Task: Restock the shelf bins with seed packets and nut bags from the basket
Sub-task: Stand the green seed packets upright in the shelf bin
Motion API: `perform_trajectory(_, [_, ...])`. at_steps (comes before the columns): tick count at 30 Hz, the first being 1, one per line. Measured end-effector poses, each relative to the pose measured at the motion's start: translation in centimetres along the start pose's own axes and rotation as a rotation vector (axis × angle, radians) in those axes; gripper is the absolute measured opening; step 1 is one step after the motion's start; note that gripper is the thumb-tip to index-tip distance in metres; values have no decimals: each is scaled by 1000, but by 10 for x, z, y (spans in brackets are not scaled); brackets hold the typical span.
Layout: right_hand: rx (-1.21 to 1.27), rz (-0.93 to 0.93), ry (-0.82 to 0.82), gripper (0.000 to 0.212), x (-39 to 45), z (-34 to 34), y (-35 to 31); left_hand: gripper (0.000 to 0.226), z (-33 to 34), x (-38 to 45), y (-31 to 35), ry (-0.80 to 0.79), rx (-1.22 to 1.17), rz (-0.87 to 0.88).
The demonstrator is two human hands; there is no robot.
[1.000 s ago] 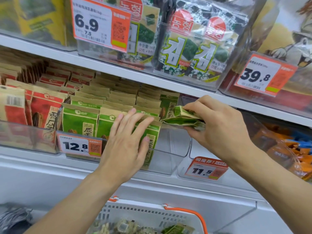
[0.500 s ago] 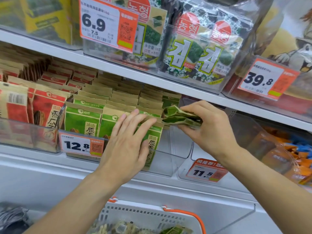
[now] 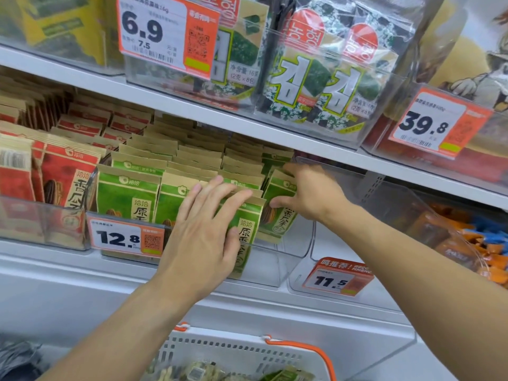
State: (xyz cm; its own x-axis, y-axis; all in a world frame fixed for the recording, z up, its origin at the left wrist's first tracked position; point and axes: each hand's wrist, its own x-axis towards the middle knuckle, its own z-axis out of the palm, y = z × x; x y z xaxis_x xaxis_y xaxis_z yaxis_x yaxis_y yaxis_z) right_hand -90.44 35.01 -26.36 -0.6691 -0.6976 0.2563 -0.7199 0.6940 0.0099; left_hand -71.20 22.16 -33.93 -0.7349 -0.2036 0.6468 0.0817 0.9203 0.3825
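While the left hand [image 3: 200,240] lies flat with straight, spread fingers [image 3: 228,199] pressed on the front green seed packets [image 3: 129,196], it grips nothing. Right hand [image 3: 310,191] pinches 1 green packet [image 3: 277,213] at its top edge, thumb on the front, other fingers curled behind; that packet stands tilted at the right end of the green row, inside the clear shelf bin [image 3: 291,243], touching the packet under the left fingertips. Bin front carries a 12.8 price tag [image 3: 126,237]. Red seed packets [image 3: 63,177] fill the next bin to the left. Neighbouring bin on the right has an 11.5 tag [image 3: 338,276]; orange bags [image 3: 467,243] lie further right. Seaweed packs [image 3: 316,70] sit on the shelf above, with 6.9 [image 3: 165,31] and 39.8 [image 3: 437,122] tags. White basket [image 3: 242,350] with orange handle sits at bottom, packets inside, blurred.
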Motion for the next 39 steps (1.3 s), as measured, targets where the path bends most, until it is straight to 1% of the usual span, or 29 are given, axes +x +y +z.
perform_trajectory(2, [-102, -31, -33, 55, 9, 4, -2, 60, 0, 0, 0, -2, 2, -1])
perform_trajectory(4, [-143, -23, -56, 55, 21, 9, -4, 59, 1, 1, 0, -1, -1, -5])
perform_trajectory(6, [-126, 10, -63, 58, 35, 14, -3, 58, 2, 1, -1, 1, -5, -7])
perform_trajectory(9, [-44, 9, 5, 75, 55, 19, 2, 58, 3, 0, -2, 7, -4, 1])
perform_trajectory(12, [-8, 100, 15, 95, 64, 23, 5, 58, 4, 1, -3, 4, 0, 9])
perform_trajectory(15, [73, 168, 9, 105, 64, 23, 8, 58, 5, 2, -3, 9, 0, 0])
perform_trajectory(16, [113, 192, 13, 104, 61, 20, 9, 58, 6, 2, -3, 11, -1, -2])
perform_trajectory(18, [147, 250, 12, 93, 52, 14, 11, 58, 6, 3, -3, 17, 5, 2])
perform_trajectory(20, [182, 272, 36, 77, 37, 8, 13, 59, 5, 2, -4, 19, 19, 19])
perform_trajectory(22, [324, 282, 81, 66, 10, 2, 13, 61, 4, -1, -3, 36, 37, 34])
perform_trajectory(23, [397, 297, 100, 63, -6, 0, 13, 61, 4, -2, -1, 64, 45, 36])
perform_trajectory(25, [492, 328, 138, 57, -43, -1, 13, 59, 2, -6, 7, 173, 47, 43])
perform_trajectory(27, [566, 310, 275, 41, -85, 0, 10, 48, 3, -13, 20, 307, 22, 83])
perform_trajectory(28, [599, 283, 376, 31, -108, 0, 5, 41, 7, -20, 27, 339, -8, 95])
perform_trajectory(29, [639, 251, 462, 21, -131, 1, -1, 34, 13, -29, 32, 323, -46, 90])
perform_trajectory(30, [674, 215, 505, 17, -154, 5, -9, 28, 22, -41, 35, 242, -83, 63])
perform_trajectory(31, [693, 177, 503, 16, -176, 12, -15, 23, 33, -56, 37, 91, -110, 20])
perform_trajectory(32, [703, 143, 449, 15, -195, 24, -22, 21, 44, -73, 37, -104, -128, -29])
perform_trajectory(33, [705, 119, 341, 14, -212, 39, -27, 21, 55, -93, 34, -312, -139, -76])
perform_trajectory(34, [698, 106, 179, 13, -226, 58, -31, 23, 66, -116, 29, -503, -128, -106])
perform_trajectory(36, [643, 107, -208, 15, -248, 94, -32, 30, 79, -160, 18, -800, -20, -125])
perform_trajectory(37, [591, 111, -379, 20, -259, 113, -29, 35, 84, -183, 14, -908, 29, -151])
perform_trajectory(39, [467, 141, -618, 33, -282, 142, -20, 38, 86, -227, 7, -1038, 34, -305])
